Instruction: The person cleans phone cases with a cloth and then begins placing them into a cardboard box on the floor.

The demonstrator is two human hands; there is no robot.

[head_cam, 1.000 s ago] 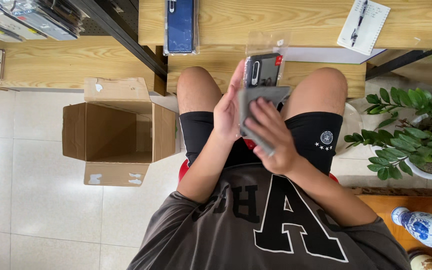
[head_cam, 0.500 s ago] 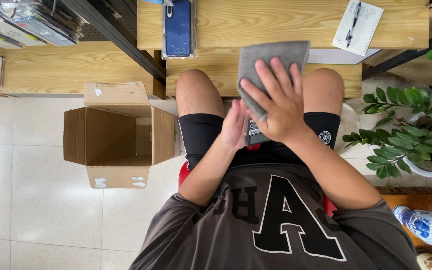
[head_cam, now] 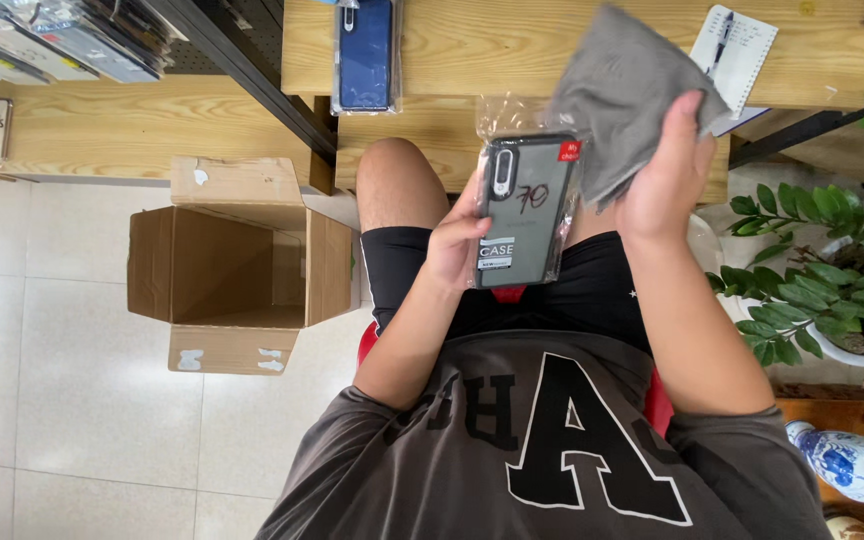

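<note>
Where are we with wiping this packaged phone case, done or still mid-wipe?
Mid-job, by the look of it. Left hand holds the bagged grey phone case over the lap; right hand holds the grey cloth lifted clear of it. The open cardboard box shows nothing inside; a blue packaged case lies on the wooden table.

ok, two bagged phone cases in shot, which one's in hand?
The grey case, gripped upright over the lap by the left hand. The blue case lies untouched on the wooden table. The right hand holds a grey cloth.

Clear-bagged grey phone case with red corner label over lap; bagged blue case on the table.
</note>
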